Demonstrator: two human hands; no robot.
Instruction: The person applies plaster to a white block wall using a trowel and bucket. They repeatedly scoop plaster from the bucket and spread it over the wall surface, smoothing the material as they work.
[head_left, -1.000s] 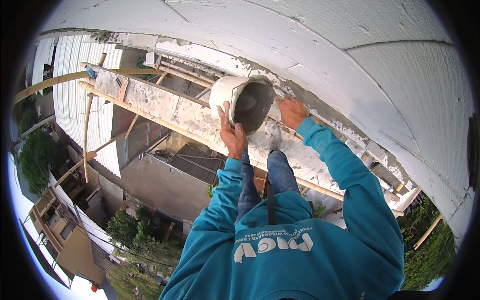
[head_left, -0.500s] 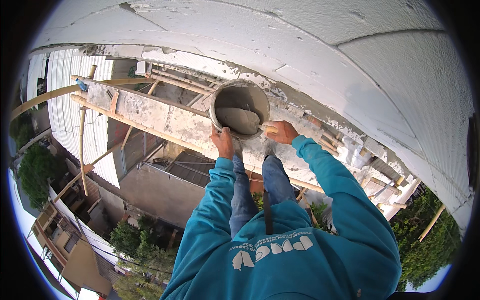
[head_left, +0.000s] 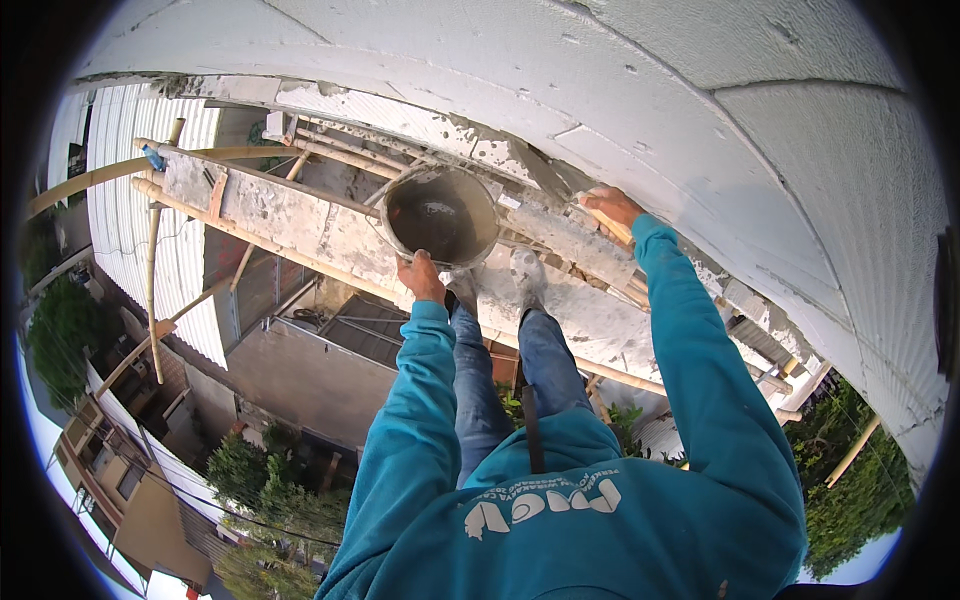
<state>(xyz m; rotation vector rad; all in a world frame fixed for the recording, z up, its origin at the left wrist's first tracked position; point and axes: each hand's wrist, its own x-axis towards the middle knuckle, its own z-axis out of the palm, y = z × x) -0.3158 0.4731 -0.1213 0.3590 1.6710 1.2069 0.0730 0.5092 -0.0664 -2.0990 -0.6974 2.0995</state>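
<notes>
My left hand (head_left: 421,277) is closed on the near rim of a round, mortar-stained bucket (head_left: 478,252), whose inside holds some wet grey mortar. To the right, away from the bucket, my right hand (head_left: 614,206) grips the wooden handle of a trowel (head_left: 609,227). The trowel's blade points up and left, close to the foot of the white block wall (head_left: 690,170). How much mortar lies on the blade I cannot tell.
I stand on a narrow, mortar-splashed plank scaffold (head_left: 350,240) edged with bamboo poles (head_left: 270,243). Beyond its near edge is a drop to roofs and trees (head_left: 285,490). A white corrugated metal sheet (head_left: 150,215) stands at left. Bamboo and rubble lie at right.
My right hand has drawn the trowel out of the bucket and carried it right, toward the wall. The bucket, with my left hand on its rim, sits further left in view.
</notes>
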